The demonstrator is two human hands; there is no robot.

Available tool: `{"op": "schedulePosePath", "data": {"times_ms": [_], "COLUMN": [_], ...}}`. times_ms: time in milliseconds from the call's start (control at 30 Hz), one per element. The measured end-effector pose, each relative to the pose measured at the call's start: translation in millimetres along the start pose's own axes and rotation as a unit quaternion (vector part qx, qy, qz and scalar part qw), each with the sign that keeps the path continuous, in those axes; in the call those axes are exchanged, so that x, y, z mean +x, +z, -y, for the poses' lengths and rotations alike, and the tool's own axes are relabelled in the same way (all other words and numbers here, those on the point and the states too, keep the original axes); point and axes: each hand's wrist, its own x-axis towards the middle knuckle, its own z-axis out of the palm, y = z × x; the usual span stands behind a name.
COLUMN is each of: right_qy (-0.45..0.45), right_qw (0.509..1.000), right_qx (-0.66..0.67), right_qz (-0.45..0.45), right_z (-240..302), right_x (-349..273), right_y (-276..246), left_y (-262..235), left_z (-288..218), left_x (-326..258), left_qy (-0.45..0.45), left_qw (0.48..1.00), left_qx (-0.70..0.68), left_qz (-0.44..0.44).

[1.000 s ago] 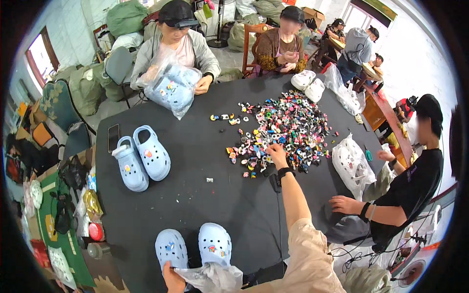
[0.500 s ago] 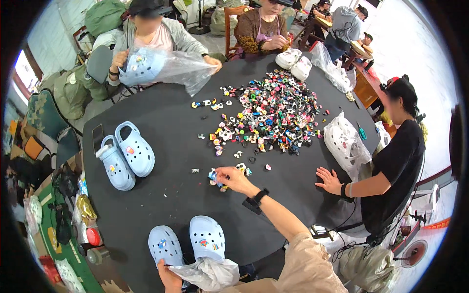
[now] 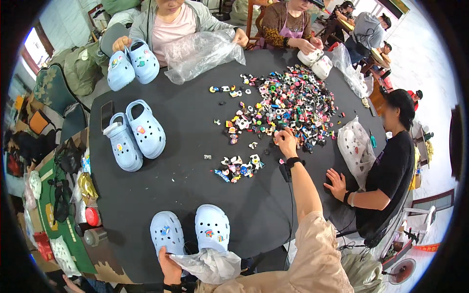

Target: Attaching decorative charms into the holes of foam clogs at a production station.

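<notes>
My left hand [image 3: 169, 267] is closed on the edge of a clear plastic bag [image 3: 213, 266], beside the heel of a light-blue clog [image 3: 167, 233]. A second light-blue clog [image 3: 212, 228] lies to its right, its heel end covered by the bag. Both clogs carry small colourful charms on their tops. At the near edge of a big heap of shoe charms [image 3: 293, 105], my right hand [image 3: 287, 140] has its fingers pinched together; what they hold is hidden. A smaller cluster of charms [image 3: 239, 168] lies on the table between my hands.
Another pair of blue clogs [image 3: 144, 132] stands at the left beside a phone [image 3: 106, 115]. Across the black table [image 3: 181, 190], one person has blue clogs [image 3: 144, 61] and a plastic bag [image 3: 205, 53]; another handles white clogs [image 3: 321, 66]. At right, a person's hand [image 3: 336, 183] rests near bagged white clogs [image 3: 355, 149].
My right hand has moved from the small cluster, away and to the right, to the heap. My left hand keeps its place. Across the table, the blue clogs have come out of their bag.
</notes>
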Motion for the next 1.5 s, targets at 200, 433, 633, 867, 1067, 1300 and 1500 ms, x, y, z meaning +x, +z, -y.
{"op": "schedulePosePath", "data": {"times_ms": [200,433,633,867,1067,1300,1500], "right_qy": [-0.057,0.077,-0.032,-0.077,0.114,0.125,0.056], "right_qw": [0.995,0.979,0.970,0.962,0.869,0.759,0.721], "right_qx": [0.070,0.164,0.177,0.222,0.399,0.497,0.490], "right_qz": [0.044,0.093,0.164,0.136,0.269,0.402,0.488], "right_z": [21.1,63.4,87.7,126.4,157.0,226.0,309.6], "right_x": [-13.5,-40.7,-81.8,-89.9,-124.7,-189.5,-222.5], "right_y": [2.0,30.5,18.1,-29.9,-64.5,-69.5,-79.7], "left_y": [-5.1,11.0,17.4,8.4,1.9,-9.4,-8.3], "left_z": [1.8,-3.6,-16.1,-17.6,-7.5,-3.5,-6.2], "left_x": [4.9,-17.8,-17.4,-16.6,13.1,21.1,21.1], "left_qy": [-0.012,0.302,0.466,0.423,-0.061,-0.053,-0.081], "left_qw": [1.000,0.782,0.620,0.675,0.989,0.987,0.982], "left_qx": [-0.006,0.546,0.622,0.595,-0.089,-0.113,-0.121], "left_qz": [0.019,0.006,0.110,0.109,0.099,0.105,0.124]}}
